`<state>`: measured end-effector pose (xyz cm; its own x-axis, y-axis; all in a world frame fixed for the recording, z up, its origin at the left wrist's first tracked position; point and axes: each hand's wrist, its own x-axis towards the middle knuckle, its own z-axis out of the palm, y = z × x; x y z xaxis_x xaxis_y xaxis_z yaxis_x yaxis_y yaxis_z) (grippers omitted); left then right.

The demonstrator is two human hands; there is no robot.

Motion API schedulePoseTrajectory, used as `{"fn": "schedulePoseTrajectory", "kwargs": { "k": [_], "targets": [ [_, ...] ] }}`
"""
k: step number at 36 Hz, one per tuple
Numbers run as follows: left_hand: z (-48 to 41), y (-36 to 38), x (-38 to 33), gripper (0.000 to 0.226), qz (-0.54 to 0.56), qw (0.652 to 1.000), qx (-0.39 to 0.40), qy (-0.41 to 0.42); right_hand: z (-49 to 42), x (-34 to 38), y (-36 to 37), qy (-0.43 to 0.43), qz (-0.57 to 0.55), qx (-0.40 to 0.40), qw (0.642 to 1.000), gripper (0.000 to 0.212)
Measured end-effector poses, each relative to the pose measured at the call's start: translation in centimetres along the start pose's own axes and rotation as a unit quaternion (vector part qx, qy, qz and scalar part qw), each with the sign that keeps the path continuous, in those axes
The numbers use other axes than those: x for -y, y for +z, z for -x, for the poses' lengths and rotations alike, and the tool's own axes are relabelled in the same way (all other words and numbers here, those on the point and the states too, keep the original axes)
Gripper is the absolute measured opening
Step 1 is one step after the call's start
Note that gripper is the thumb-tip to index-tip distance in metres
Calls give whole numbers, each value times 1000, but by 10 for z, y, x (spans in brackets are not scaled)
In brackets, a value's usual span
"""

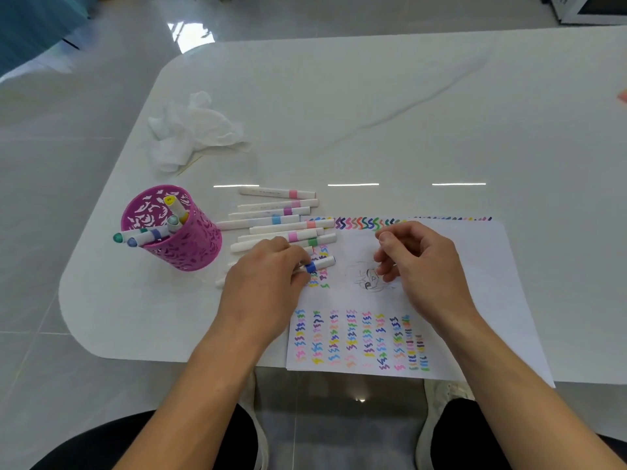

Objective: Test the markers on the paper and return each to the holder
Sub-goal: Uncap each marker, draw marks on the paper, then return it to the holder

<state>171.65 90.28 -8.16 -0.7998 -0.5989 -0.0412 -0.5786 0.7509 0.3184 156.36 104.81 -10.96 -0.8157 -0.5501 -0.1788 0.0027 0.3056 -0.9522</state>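
A white paper sheet (468, 283) full of coloured squiggle rows and a small pencil sketch lies at the table's near edge. Left of it, several white markers (271, 220) with coloured bands lie in a row. My left hand (264, 283) pinches a white marker with a blue band (320, 264) at the sheet's left edge. My right hand (417, 262) hovers over the sketch with fingers loosely curled and nothing visible in them. A magenta cut-out holder (183, 245) stands further left with several markers leaning in it.
A crumpled white tissue (193, 130) lies behind the holder. The white table (373, 113) has rounded corners, and its near edge runs under the paper. My knees and white shoes show below the edge. A white appliance sits at the far right.
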Motion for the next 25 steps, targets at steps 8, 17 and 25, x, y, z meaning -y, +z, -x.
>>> {"fn": "schedulePoseTrajectory", "kwargs": {
  "k": [8, 17, 25],
  "targets": [
    [-2, 4, -5, 16, -21, 1000, 11, 8, 0, -1, 1, 2, -4, 12, 1000, 10],
    [-6, 0, -13, 19, 89, 996, -14, 5, 1, 3, -2, -11, 23, 37, 999, 8],
    [-9, 4, -35, 39, 266, 963, -23, 20, 9, 10, -4, -68, 49, 100, 991, 14]
  ]
}}
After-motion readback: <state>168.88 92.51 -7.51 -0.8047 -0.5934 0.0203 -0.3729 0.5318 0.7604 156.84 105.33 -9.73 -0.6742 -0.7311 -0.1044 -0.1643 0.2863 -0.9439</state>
